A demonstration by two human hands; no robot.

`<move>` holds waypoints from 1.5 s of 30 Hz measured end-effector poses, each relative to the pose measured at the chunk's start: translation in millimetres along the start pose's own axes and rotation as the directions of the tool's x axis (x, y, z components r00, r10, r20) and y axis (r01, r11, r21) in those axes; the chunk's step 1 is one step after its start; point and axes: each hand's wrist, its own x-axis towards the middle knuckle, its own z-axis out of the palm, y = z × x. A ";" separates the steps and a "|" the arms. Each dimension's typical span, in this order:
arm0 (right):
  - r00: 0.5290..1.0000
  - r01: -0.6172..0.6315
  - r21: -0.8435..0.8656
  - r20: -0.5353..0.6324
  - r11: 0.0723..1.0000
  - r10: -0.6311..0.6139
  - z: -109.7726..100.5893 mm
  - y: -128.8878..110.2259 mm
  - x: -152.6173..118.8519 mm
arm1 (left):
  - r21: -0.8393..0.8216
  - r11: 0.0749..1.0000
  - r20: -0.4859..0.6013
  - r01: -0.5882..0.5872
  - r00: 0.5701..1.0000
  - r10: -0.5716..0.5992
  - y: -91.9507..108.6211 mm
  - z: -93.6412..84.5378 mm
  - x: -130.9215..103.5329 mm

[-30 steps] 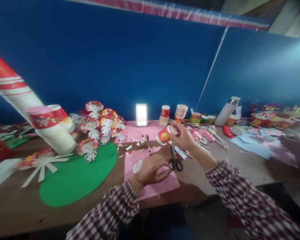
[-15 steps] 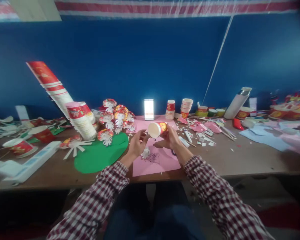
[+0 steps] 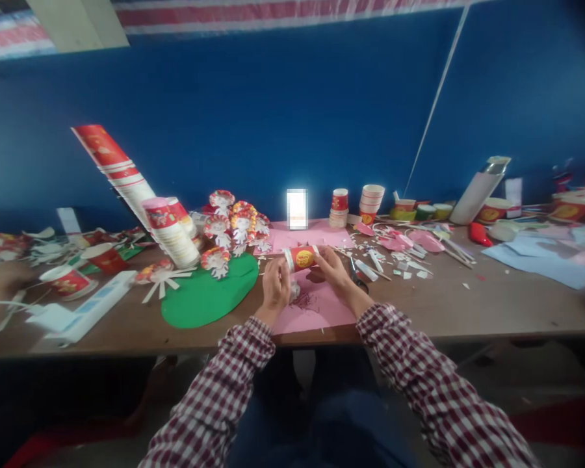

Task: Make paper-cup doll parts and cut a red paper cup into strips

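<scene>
Head view: the left hand [image 3: 275, 287] and right hand [image 3: 337, 272] have fingers clamped on opposite ends of the cup [image 3: 303, 259], sideways above the pink paper [image 3: 324, 313]; excessive squeezing could dent the cup

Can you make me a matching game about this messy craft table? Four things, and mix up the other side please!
Things:
1. Left hand and right hand
2. Rounded sheet
3. Power strip
4. Tall bottle

Matches:
A. White and silver
B. Green
C. Holding a red cup
D. White and blue

Right pairs: 1-C, 2-B, 3-D, 4-A
</scene>
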 end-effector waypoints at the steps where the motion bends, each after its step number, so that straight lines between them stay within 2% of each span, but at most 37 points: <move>1: 1.000 -0.001 -0.002 -0.002 1.000 0.001 0.7 0.2 -0.3 | -0.022 0.999 0.013 0.031 0.999 -0.031 0.5 -0.6 -0.5; 6: 1.000 -0.003 0.042 -0.026 0.999 0.004 1.8 -1.5 -4.6 | -0.100 0.988 0.022 0.119 0.993 -0.117 0.4 0.4 -1.4; 11: 1.000 0.001 -0.005 0.029 1.000 -0.001 0.9 -4.4 -8.7 | -0.046 0.996 0.023 0.073 0.997 -0.072 -2.2 0.8 -0.4; 18: 0.998 0.034 -0.105 0.063 0.994 -0.027 2.1 5.7 -4.6 | 0.016 0.993 -0.086 0.120 0.989 -0.118 -7.2 2.1 -0.4; 20: 0.996 0.068 -0.159 0.071 0.985 -0.058 2.1 8.0 -4.1 | 0.045 0.994 -0.100 0.102 0.990 -0.097 -7.9 1.7 -0.6; 25: 0.977 0.195 -0.335 0.154 0.922 -0.150 2.9 5.1 -5.1 | 0.097 0.994 -0.095 0.047 0.995 -0.038 -8.8 0.5 0.3; 33: 0.953 0.304 -0.600 0.183 0.740 -0.242 3.9 5.6 -5.7 | 0.171 0.984 -0.125 0.040 0.992 -0.018 -16.9 7.3 -1.0; 39: 0.954 0.299 -0.639 0.192 0.709 -0.230 5.1 6.4 -6.6 | 0.169 0.983 -0.136 0.077 0.989 -0.054 -20.8 9.3 -1.1; 45: 0.933 0.359 -0.636 0.232 0.684 -0.274 4.1 8.6 -7.6 | 0.109 0.991 -0.129 0.081 0.989 -0.066 -16.9 6.8 -0.1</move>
